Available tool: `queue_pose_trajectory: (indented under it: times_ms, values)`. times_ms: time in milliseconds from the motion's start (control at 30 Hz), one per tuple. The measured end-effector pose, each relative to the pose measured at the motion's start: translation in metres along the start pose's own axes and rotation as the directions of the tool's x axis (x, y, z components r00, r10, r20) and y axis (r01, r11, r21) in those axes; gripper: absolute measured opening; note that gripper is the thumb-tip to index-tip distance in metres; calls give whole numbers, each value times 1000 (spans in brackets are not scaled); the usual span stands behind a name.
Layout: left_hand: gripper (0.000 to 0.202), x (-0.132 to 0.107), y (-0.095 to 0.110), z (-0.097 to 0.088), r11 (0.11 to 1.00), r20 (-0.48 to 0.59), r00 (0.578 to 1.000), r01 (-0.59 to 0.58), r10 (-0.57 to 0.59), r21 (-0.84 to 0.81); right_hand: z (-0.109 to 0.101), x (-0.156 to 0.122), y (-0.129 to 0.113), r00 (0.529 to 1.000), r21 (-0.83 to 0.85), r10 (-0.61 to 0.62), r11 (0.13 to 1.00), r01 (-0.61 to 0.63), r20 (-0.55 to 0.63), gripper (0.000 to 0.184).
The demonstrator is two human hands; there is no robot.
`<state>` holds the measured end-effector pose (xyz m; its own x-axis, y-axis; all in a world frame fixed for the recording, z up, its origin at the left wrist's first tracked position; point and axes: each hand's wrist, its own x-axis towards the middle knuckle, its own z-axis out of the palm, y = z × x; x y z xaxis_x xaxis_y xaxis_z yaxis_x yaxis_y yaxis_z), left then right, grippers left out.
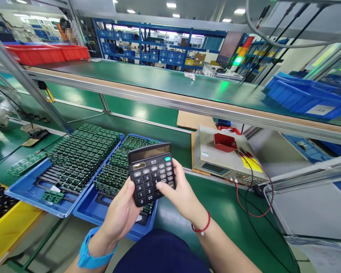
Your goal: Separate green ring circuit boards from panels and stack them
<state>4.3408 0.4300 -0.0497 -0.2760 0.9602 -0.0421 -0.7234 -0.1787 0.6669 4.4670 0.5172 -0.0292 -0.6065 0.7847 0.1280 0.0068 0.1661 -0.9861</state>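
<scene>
A black desk calculator (145, 178) is held up in front of me, tilted, its keys and screen facing me. My left hand (121, 210) grips its lower left side, thumb along the edge. Around the right edge curl the fingers of my right hand (183, 189), while its thumb lies over the number keys. The screen shows a short number that looks like 53. Behind and left of the calculator, rows of green circuit boards (83, 151) stand in a blue tray (22, 192). More circuit boards (110, 172) fill a second blue tray (83, 212), partly hidden by the calculator and my left hand.
On the green bench at right stands a bench meter (216, 167) with red and black leads (268, 204) and a red bin (225, 141) on top. A shelf (147, 81) crosses above, carrying red bins (39, 54) and a blue bin (309, 94). A yellow bin (14, 223) sits lower left.
</scene>
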Motion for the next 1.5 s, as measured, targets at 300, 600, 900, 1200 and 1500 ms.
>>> queue_pose_trajectory:
  times_ms: [300, 600, 900, 1200, 1500]
  values:
    - [54, 1, -10, 3, 993, -9, 995, -96, 97, 71, 15, -3, 7, 996, -376, -18, 926, -18, -91, 120]
    - [51, 2, 1, -4, 997, -51, 997, -59, 62, 44, 5, 1, 8, 999, -7, -34, 999, 34, -36, 82]
    - [53, 3, 18, -7, 990, -169, 980, 87, -105, -113, -16, -11, 1, 964, 238, -75, 971, 12, 254, 71]
    - [53, 0, 16, -7, 982, -152, 983, 79, -106, -170, -6, -10, 7, 988, 299, -72, 954, 28, 138, 56]
    - [50, -2, 13, -16, 972, -119, 981, 127, -153, -199, -14, -8, 8, 970, 327, -89, 945, 10, 227, 66]
